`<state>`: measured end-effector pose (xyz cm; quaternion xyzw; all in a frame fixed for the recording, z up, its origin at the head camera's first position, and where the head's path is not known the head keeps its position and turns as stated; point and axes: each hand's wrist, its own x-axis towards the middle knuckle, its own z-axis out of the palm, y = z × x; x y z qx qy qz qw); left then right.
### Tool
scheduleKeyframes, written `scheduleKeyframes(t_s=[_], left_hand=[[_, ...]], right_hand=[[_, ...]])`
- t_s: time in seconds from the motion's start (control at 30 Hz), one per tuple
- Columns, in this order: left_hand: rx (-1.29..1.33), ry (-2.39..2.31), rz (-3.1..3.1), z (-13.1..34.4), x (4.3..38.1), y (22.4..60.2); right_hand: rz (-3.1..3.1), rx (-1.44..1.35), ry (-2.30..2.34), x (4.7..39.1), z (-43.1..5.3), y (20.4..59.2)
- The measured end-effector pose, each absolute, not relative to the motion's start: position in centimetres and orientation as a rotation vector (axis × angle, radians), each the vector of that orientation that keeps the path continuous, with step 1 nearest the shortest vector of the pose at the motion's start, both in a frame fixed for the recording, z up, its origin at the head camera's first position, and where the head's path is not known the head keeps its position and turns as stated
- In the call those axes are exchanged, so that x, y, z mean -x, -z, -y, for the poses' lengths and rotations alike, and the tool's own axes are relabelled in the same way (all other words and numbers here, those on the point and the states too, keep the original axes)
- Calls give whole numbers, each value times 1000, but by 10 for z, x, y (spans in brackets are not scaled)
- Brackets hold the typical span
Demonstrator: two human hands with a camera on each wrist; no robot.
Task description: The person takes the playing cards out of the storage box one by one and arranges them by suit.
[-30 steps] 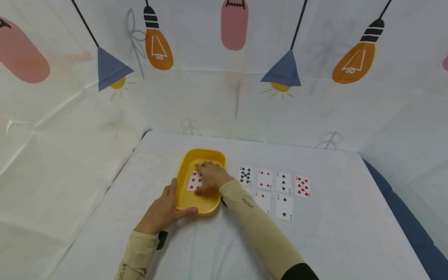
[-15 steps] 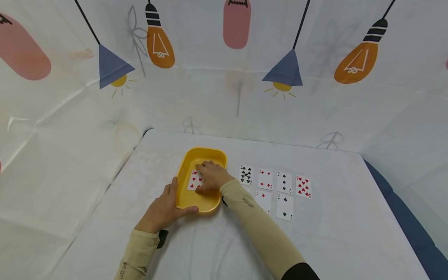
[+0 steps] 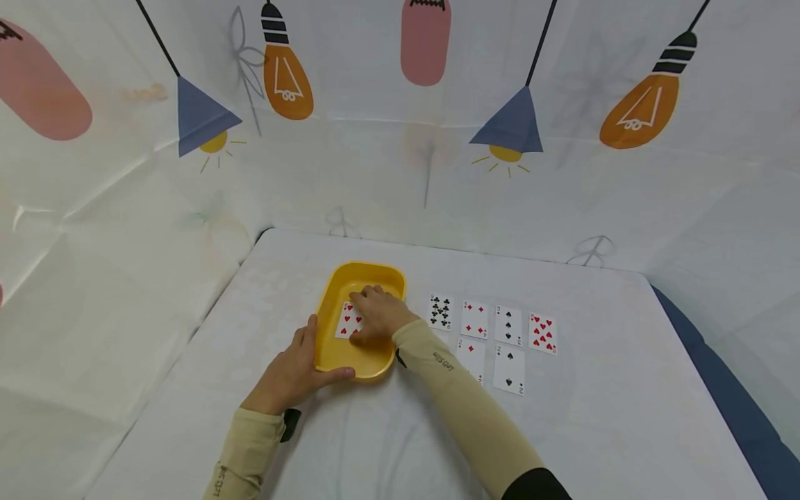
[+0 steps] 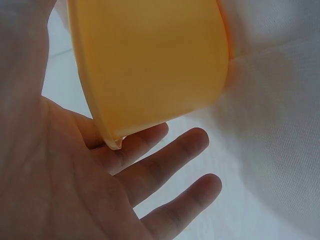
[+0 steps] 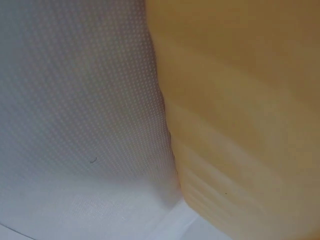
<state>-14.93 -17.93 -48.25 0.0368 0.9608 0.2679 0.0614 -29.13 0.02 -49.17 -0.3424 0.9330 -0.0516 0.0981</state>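
Note:
A yellow tray (image 3: 334, 357) stands on the white-covered table, left of the middle. My left hand (image 3: 290, 371) holds its near left corner, thumb along the near rim and fingers against the left side. The left wrist view shows those fingers (image 4: 167, 160) spread beside the tray wall. Inside the tray lies a playing card with red hearts (image 3: 347, 321), partly covered by my right hand (image 3: 381, 317). The thumb and fingers of that hand reach down about the card; whether they pinch it is hidden. In the right wrist view only the outer tray wall (image 5: 240, 110) and the cloth appear.
Right of the tray, several playing cards lie face up in two rows, among them a clubs card (image 3: 440, 312), a four of diamonds (image 3: 474, 319) and a two of spades (image 3: 509, 370). My right sleeve (image 3: 462, 403) partly covers a diamonds card (image 3: 471, 356). A printed sheet (image 3: 375, 167) hangs behind.
Both hands, the tray and the cards keep their places relative to one another. Only the head view has shifted slightly.

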Motion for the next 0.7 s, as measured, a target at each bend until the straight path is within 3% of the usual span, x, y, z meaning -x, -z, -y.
scheduleKeyframes(t_s=[0.7], left_hand=[[-113,-796,-2916,178,149,482]], right_hand=[[-2759,1102,267,292,-4,491]])
